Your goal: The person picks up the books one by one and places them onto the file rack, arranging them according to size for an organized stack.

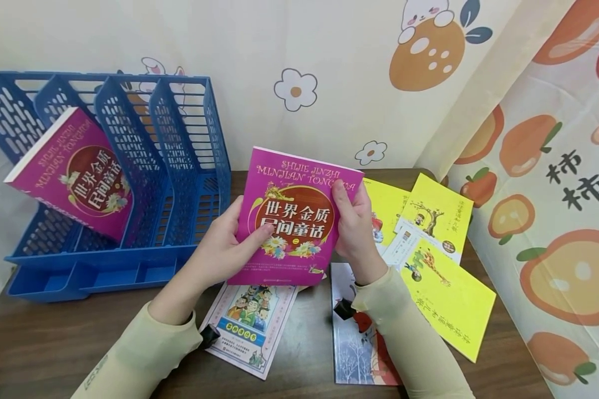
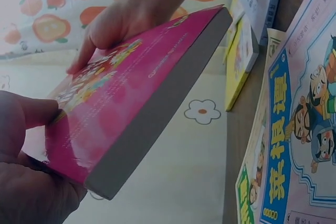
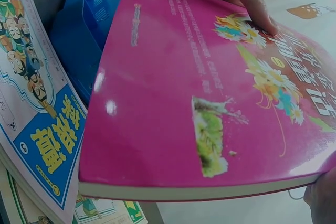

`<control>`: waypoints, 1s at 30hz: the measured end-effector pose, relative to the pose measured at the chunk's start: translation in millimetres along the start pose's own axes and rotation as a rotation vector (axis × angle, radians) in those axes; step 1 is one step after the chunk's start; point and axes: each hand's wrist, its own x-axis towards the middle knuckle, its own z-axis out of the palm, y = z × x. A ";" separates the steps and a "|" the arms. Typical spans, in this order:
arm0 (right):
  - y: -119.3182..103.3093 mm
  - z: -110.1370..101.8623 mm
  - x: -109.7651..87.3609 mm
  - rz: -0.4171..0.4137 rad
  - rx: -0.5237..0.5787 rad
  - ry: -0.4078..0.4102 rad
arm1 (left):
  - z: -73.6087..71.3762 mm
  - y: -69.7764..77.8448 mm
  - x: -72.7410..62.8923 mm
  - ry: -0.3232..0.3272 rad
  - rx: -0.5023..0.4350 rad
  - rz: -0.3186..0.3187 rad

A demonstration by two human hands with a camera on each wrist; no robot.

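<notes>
In the head view, the wooden surface (image 1: 304, 357) carries a blue rack (image 1: 130, 259) at ten o'clock from the magenta book (image 1: 284, 260). That book is raised above the surface, cover toward the head camera, its long axis tilted, title end pointing between twelve and one. The left hand (image 1: 232, 244) grips its eight-o'clock side, the right hand (image 1: 355, 224) its three-o'clock side, both thumbs on the cover.
</notes>
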 end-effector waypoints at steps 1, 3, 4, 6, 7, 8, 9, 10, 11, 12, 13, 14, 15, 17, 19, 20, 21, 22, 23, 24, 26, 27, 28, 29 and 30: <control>0.4 -0.1 0.2 0.004 -0.006 0.000 | -0.6 0.3 0.1 -0.004 -0.011 -0.010; 1.2 -0.3 0.3 0.015 -0.029 0.004 | -1.3 1.0 0.0 -0.005 -0.017 -0.025; 1.6 -0.3 0.4 0.022 -0.041 0.005 | -1.5 1.4 -0.1 -0.002 -0.015 -0.029; 2.2 -0.3 0.4 0.034 -0.068 0.009 | -1.8 1.8 -0.5 0.002 -0.008 -0.032; 2.5 -0.3 0.3 0.039 -0.079 0.011 | -2.0 2.2 -0.8 0.004 -0.001 -0.029; 2.7 -0.1 0.3 0.041 -0.089 0.013 | -2.1 2.9 -1.1 0.007 0.008 -0.027; 2.8 0.1 0.2 0.044 -0.096 0.014 | -2.3 3.5 -1.4 0.009 0.019 -0.022; 2.9 0.4 0.2 0.045 -0.101 0.013 | -2.7 4.0 -1.7 0.013 0.032 -0.017; 2.9 0.6 0.1 0.046 -0.104 0.012 | -3.2 4.4 -2.0 0.017 0.044 -0.012; 2.8 1.0 0.1 0.046 -0.105 0.010 | -3.8 4.8 -2.3 0.022 0.059 -0.004; 2.7 1.2 0.1 0.046 -0.107 0.006 | -4.5 5.2 -2.7 0.028 0.071 0.005; 2.4 1.4 -0.1 0.046 -0.108 0.000 | -5.3 5.6 -3.0 0.034 0.083 0.011; 2.2 1.3 -0.3 0.045 -0.114 -0.007 | -6.3 5.9 -3.5 0.040 0.089 0.020; 1.6 0.7 -0.3 0.039 -0.133 -0.025 | -8.2 6.8 -4.3 0.052 0.103 0.034; 1.5 -0.8 -0.1 0.030 -0.159 -0.046 | -10.2 7.3 -4.7 0.062 0.112 0.047; 1.7 -1.8 0.3 0.024 -0.176 -0.056 | -11.0 7.6 -4.8 0.067 0.116 0.052; 1.9 -3.1 0.9 0.018 -0.192 -0.066 | -11.9 7.7 -4.9 0.071 0.121 0.056; 2.2 -4.4 1.7 0.013 -0.199 -0.075 | -12.8 7.7 -4.9 0.074 0.126 0.061; 2.6 -5.7 2.9 0.008 -0.200 -0.087 | -14.1 7.4 -4.9 0.079 0.128 0.067; 2.9 -7.3 4.0 0.005 -0.201 -0.099 | -15.3 7.5 -5.2 0.086 0.127 0.072; 3.6 -10.3 6.1 0.008 -0.202 -0.112 | -18.6 7.8 -5.9 0.108 0.122 0.085; 3.8 -11.4 7.1 0.012 -0.196 -0.117 | -20.5 8.1 -6.2 0.121 0.123 0.093; 4.4 -12.5 8.1 0.014 -0.191 -0.120 | -22.5 8.6 -6.6 0.135 0.122 0.102; 4.6 -13.3 8.7 0.017 -0.190 -0.123 | -24.6 9.1 -7.1 0.149 0.118 0.109; 4.9 -13.8 9.0 0.019 -0.191 -0.122 | -26.3 10.0 -7.7 0.163 0.114 0.114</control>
